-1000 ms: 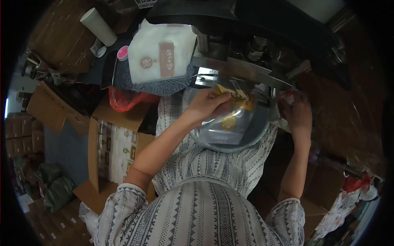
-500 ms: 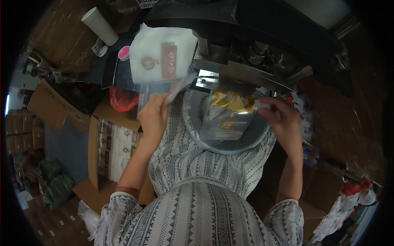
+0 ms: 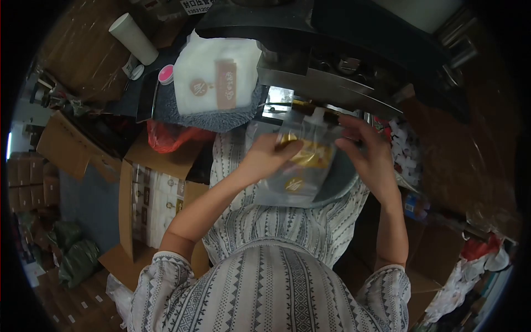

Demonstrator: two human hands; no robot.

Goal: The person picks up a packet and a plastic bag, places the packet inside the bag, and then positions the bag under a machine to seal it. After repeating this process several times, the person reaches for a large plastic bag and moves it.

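Observation:
A clear plastic spout pouch (image 3: 297, 185) with yellow and gold print hangs upright over a grey-blue basin (image 3: 345, 182). My left hand (image 3: 271, 157) is closed on the pouch's left side, thumb across its upper part. The pouch's white spout (image 3: 317, 116) points up, just beneath the dark machine's metal edge (image 3: 354, 88). To the right of the spout, my right hand (image 3: 369, 155) has its thumb and fingers apart, with nothing plainly between them. Overlapping clear film hides whether there is more than one pouch.
A stack of white printed pouches (image 3: 207, 77) lies on a grey fluffy cloth (image 3: 227, 119). Nearby are a pink-topped round tub (image 3: 166, 74), a white cup (image 3: 134, 39) and a red plastic bag (image 3: 166, 137). An open carton (image 3: 126, 210) of packed pouches stands at left.
My left hand has moved right from beside the stack to over the basin, bringing clear film with it. My right hand has shifted slightly, its fingers coming off the white piece it pinched.

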